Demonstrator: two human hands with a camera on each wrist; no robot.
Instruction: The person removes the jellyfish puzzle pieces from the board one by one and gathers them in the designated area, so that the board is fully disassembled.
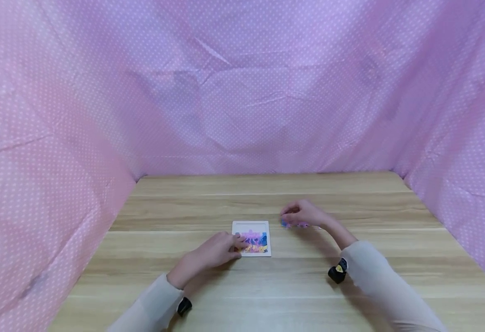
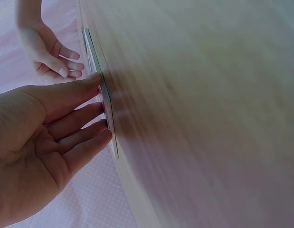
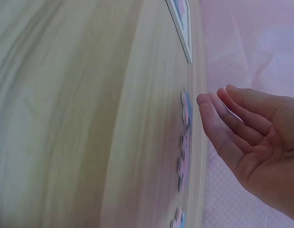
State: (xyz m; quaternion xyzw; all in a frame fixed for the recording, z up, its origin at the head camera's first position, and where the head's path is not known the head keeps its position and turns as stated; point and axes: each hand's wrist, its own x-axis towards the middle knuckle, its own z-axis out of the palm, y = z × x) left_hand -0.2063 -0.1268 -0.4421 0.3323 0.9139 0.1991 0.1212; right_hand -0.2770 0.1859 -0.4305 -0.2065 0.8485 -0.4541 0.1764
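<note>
A square white puzzle tray (image 1: 249, 222) lies on the table, its lower part filled with a pink, blue and yellow picture and its upper strip plain white. My left hand (image 1: 219, 249) rests at the tray's left side, fingertips on the picture and thumb at the near edge. In the left wrist view those fingers (image 2: 82, 114) reach out almost straight against the tray. To the right, my right hand (image 1: 304, 213) hovers close over a row of loose puzzle pieces (image 3: 184, 159). Its fingers are gently bent with nothing between them. A blue piece (image 1: 284, 222) shows beneath its fingertips.
The wood-grain table (image 1: 209, 198) reaches back to a pink polka-dot cloth (image 1: 242, 115), which also hangs at both sides. A black wrist device (image 1: 337, 273) sits below the right cuff, and another (image 1: 184, 306) below the left one.
</note>
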